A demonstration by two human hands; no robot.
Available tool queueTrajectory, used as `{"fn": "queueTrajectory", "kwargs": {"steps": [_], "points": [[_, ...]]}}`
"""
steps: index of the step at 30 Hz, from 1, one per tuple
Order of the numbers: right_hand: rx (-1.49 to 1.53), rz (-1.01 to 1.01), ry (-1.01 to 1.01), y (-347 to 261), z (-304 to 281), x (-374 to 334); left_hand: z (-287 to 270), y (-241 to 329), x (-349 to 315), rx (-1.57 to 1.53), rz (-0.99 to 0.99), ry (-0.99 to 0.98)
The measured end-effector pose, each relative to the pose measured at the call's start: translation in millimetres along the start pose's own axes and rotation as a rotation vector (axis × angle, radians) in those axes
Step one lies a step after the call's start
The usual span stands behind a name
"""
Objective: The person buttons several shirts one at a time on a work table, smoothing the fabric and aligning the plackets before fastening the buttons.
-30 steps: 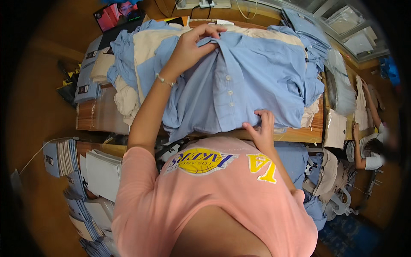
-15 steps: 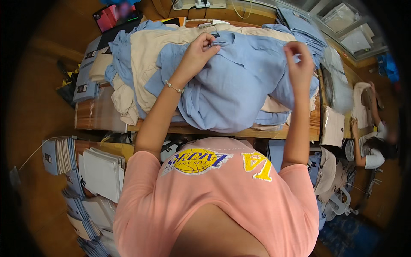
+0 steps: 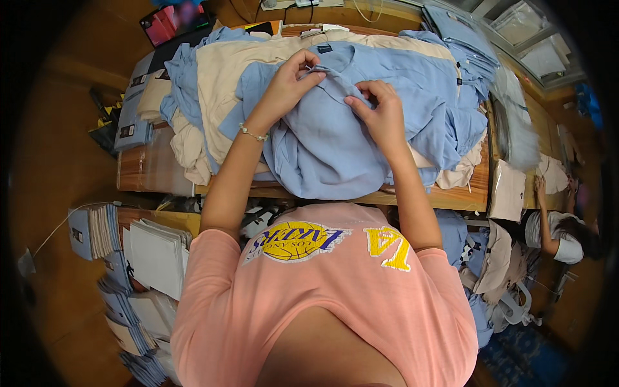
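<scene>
A light blue shirt (image 3: 335, 148) lies spread over a heap of blue and cream garments on the table, its lower part drooping over the front edge. My left hand (image 3: 295, 80), with a beaded bracelet at the wrist, pinches the shirt's edge just below the neckline. To its right, my right hand (image 3: 379, 106) grips the same edge between thumb and fingers. A dark label (image 3: 324, 48) shows inside the collar, beyond my left hand. Cream cloth (image 3: 216, 97) sticks out from under the shirt on the left.
Folded blue garments (image 3: 132, 132) sit at the table's left end, and a blue stack (image 3: 445, 32) at the back right. White packages (image 3: 155, 258) stand on a lower surface at left. At far right another person (image 3: 558, 235) handles cream cloth. A lit screen (image 3: 174, 26) stands back left.
My right hand has moved left from the shirt's right side to its front edge near my left hand. The right part of the shirt now lies flatter, and the collar label shows more.
</scene>
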State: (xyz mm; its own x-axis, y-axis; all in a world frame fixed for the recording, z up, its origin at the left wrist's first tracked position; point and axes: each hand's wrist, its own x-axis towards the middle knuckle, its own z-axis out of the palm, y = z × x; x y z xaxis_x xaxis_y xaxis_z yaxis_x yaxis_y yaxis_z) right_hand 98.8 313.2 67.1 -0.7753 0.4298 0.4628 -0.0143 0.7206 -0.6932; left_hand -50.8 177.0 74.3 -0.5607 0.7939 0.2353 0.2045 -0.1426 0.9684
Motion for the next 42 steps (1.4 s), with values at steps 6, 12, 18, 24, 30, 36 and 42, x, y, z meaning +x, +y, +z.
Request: {"fn": "queueTrajectory", "kwargs": {"steps": [6,12,18,24,30,36,42], "points": [[0.284,0.125,-0.122,0,-12,3,-6,10,3,-0.023,0.073,-0.173],[0.208,0.209,-0.065,4,-8,4,-6,10,6,-0.045,0.051,-0.189],[0.301,0.247,-0.007,-12,-26,4,2,19,-2,-0.102,-0.009,-0.169],[0.52,0.338,-0.091,-20,-43,-26,8,26,-34,0.059,-0.01,-0.049],[0.29,0.175,-0.026,-29,-38,-37,8,34,-56,0.445,0.328,0.022],[0.136,0.099,0.03,-36,-34,-37,8,44,-59,0.477,0.172,0.008],[0.114,0.077,0.049,-42,-33,-38,7,41,-61,0.491,0.255,0.043]]}}
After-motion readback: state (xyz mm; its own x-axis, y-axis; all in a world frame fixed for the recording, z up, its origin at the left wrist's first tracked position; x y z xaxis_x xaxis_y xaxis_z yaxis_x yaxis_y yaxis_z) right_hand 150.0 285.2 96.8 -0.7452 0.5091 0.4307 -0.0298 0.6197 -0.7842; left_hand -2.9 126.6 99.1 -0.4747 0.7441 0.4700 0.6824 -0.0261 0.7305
